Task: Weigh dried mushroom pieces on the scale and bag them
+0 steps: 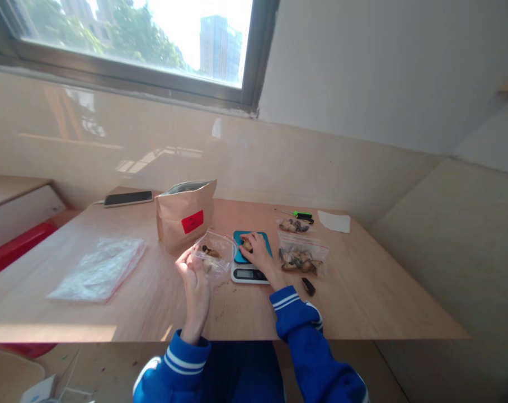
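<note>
My left hand (194, 280) pinches a clear zip bag (222, 253) at its left edge. Inside that bag lie a few brown and dark dried pieces, which look like dried mushroom. My right hand (259, 254) reaches over the blue platform of a small kitchen scale (238, 256), fingers closed round a tan dried mushroom piece (248, 245). The scale's display (248, 274) faces me, its reading too small to make out. Right of the scale are a filled zip bag of dried pieces (300, 258) and a smaller filled bag (294, 225). One dark dried piece (308, 286) lies loose nearby.
A brown paper pouch (182, 221) with a red label stands open behind my left hand. Flat clear bags (100, 268) lie at left, a phone (128, 198) at the back. A green-and-black screwdriver (302, 215) and white paper (334, 221) are at back right. Crumbs dot the table (388, 291).
</note>
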Motion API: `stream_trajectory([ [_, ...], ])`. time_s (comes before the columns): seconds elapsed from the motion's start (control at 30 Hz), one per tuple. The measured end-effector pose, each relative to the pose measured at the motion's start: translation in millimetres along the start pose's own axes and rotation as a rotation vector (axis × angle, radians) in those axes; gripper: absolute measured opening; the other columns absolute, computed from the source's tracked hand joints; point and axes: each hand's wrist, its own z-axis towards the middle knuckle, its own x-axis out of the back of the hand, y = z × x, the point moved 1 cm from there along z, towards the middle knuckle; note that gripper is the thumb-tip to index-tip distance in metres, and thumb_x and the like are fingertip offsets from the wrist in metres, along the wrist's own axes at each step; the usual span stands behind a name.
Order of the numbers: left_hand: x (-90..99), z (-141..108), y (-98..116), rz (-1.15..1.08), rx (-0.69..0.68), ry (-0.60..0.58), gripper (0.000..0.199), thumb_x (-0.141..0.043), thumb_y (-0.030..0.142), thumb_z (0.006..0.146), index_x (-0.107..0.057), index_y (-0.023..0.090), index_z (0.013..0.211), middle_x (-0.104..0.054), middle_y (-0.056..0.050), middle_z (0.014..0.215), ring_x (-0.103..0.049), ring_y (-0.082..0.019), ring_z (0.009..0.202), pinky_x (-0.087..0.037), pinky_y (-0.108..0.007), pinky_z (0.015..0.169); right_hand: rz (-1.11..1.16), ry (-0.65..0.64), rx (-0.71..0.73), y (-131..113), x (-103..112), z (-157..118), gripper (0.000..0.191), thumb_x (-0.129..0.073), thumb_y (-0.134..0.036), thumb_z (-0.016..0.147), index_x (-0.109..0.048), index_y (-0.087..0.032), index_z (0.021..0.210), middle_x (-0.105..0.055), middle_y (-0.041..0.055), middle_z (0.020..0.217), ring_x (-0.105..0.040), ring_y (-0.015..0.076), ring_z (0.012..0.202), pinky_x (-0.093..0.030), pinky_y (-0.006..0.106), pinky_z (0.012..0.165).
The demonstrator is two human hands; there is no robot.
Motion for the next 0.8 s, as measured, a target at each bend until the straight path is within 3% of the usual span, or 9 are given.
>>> stream_trajectory([
  [0.17,-0.9,-1,-2,-0.011,0.008,-0.009,0.043,-0.043,0.054,0.092,-0.041,0.02,0.118,-0.054,-0.014,0.129,-0.057,-0.022,0.116,-0.048,-0.035,0.093,0.036,0.083,-0.061,3,5,6,0.018,-0.052,-0.017,0.086,-0.062,-0.016,0.1,-0.064,0.0107,0.105,-0.054,0.0238,0.104,-0.041,0.038,0.096],
  [0.4,-1.2,-1,2,-0.013,0.005,-0.009,0.042,-0.043,0.053,0.092,-0.042,0.02,0.117,-0.057,-0.013,0.125,-0.059,-0.021,0.114,-0.049,-0.034,0.092,0.11,-0.026,0.001,8,13,4,0.014,-0.06,-0.023,0.083,-0.063,-0.017,0.095,-0.066,0.0083,0.101,-0.057,0.0226,0.1,-0.042,0.037,0.093],
  [0.57,-0.4,-2,1,-0.028,0.014,-0.004,0.041,-0.044,0.052,0.092,-0.042,0.021,0.118,-0.056,-0.012,0.128,-0.057,-0.022,0.118,-0.047,-0.035,0.094,0.159,0.12,-0.046,8,14,0,0.006,-0.063,-0.023,0.077,-0.065,-0.02,0.081,-0.068,0.0058,0.089,-0.058,0.0236,0.094,-0.044,0.037,0.088],
  [0.7,-1.2,-1,-2,-0.05,0.028,0.002,0.042,-0.045,0.053,0.091,-0.042,0.02,0.118,-0.056,-0.012,0.126,-0.058,-0.021,0.113,-0.048,-0.035,0.092,0.182,0.267,-0.134,5,18,6,0.014,-0.058,-0.031,0.081,-0.065,-0.019,0.085,-0.069,0.0079,0.091,-0.061,0.0234,0.089,-0.046,0.036,0.084],
  [0.8,-4.4,0,-5,-0.065,0.023,-0.011,0.043,-0.042,0.055,0.092,-0.042,0.02,0.117,-0.056,-0.012,0.126,-0.058,-0.02,0.113,-0.047,-0.035,0.092,0.332,0.39,-0.189,-10,27,15,0.017,-0.062,-0.035,0.079,-0.064,-0.018,0.081,-0.07,0.0063,0.083,-0.063,0.0215,0.08,-0.049,0.033,0.076],
])
